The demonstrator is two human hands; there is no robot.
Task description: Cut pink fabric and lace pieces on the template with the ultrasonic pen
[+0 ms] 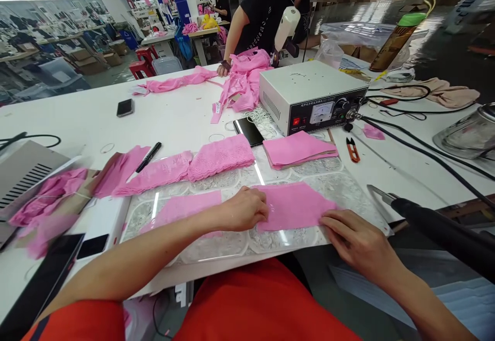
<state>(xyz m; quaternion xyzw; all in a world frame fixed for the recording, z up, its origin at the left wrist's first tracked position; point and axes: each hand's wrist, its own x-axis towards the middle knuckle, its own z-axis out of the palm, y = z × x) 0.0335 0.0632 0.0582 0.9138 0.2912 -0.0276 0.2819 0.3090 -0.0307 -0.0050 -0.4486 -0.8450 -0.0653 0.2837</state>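
Pink flat fabric panel (292, 208), head view: just right of centre, lying on grey marbled mat (228, 248). Left hand (245, 209) curled at panel's left edge, fingers bunched; grip hidden. Right hand (356, 235) at right corner, fingertips touching; cannot tell if pinching. Pale metal box with black front (309, 91), upper right.

The left hand (247, 209) curls, fingers (263, 210) apparently pinched together, while the right hand (356, 237) lies flatter.

From here I count 2 flat pink panels (294, 208), 2 scallop-edged pink strips (222, 159), 1 folded pink stack (298, 149), 1 black-fronted control box (311, 98), 1 black marker (148, 157), 1 pair orange-handled snips (352, 151), 1 green-capped bottle (398, 42), 1 glass jar (466, 133), 1 black-handled tool (429, 225).
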